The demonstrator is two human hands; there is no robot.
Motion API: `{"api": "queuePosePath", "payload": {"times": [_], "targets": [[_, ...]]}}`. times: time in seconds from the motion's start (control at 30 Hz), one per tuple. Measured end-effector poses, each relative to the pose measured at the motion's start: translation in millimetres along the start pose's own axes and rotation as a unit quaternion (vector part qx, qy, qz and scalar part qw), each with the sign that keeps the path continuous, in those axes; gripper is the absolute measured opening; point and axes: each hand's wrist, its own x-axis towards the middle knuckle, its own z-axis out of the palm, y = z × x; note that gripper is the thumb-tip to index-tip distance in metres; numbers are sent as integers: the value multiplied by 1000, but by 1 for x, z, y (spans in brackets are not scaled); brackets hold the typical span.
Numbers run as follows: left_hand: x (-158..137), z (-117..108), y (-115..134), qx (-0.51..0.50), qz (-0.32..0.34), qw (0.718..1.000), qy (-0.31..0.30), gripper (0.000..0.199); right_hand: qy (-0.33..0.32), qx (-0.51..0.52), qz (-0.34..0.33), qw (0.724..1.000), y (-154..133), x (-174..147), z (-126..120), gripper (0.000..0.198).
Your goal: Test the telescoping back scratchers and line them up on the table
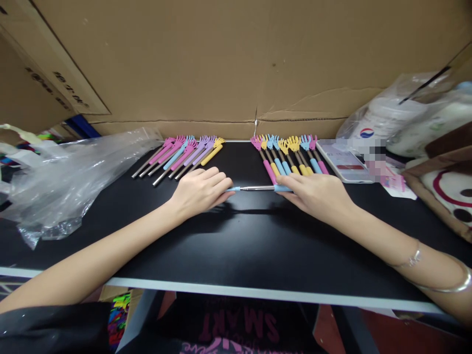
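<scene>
A blue back scratcher with a thin metal rod is held level above the black table. My left hand is closed around its left end, where a bit of blue shows past the fingers. At the other end, my right hand grips the blue handle. Both end parts are mostly hidden by the fingers. Behind my left hand lies a row of back scratchers in pink, purple, blue and yellow, bare rods towards me. Behind my right hand, a second row of back scratchers has coloured handles towards me.
A clear plastic bag spreads over the table's left side. On the right are a phone, a bagged white cup and a brown plush item. Cardboard walls the back. A box of colourful pieces sits below the table.
</scene>
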Motion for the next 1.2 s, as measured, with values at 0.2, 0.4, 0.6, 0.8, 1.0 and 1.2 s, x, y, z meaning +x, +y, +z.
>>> {"api": "queuePosePath", "payload": {"times": [0.2, 0.4, 0.6, 0.8, 1.0, 1.2], "targets": [[4, -4, 11, -29, -38, 999, -24, 23, 4, 17, -23, 1000, -8, 2, -7, 30], [5, -2, 13, -45, -34, 998, -32, 18, 9, 37, -6, 999, -14, 1, -7, 30], [4, -1, 12, -58, -24, 998, -25, 18, 25, 64, 2, 998, -12, 1, -3, 26], [4, 0, 11, -77, -38, 996, -35, 20, 41, 71, 49, 995, -17, 0, -3, 21], [3, 1, 11, -89, -33, 994, -54, 19, 29, 46, 44, 998, -15, 0, -2, 21], [3, 1, 11, -127, -15, 987, -93, 16, 8, 64, 9, 998, -14, -1, 1, 17]]}}
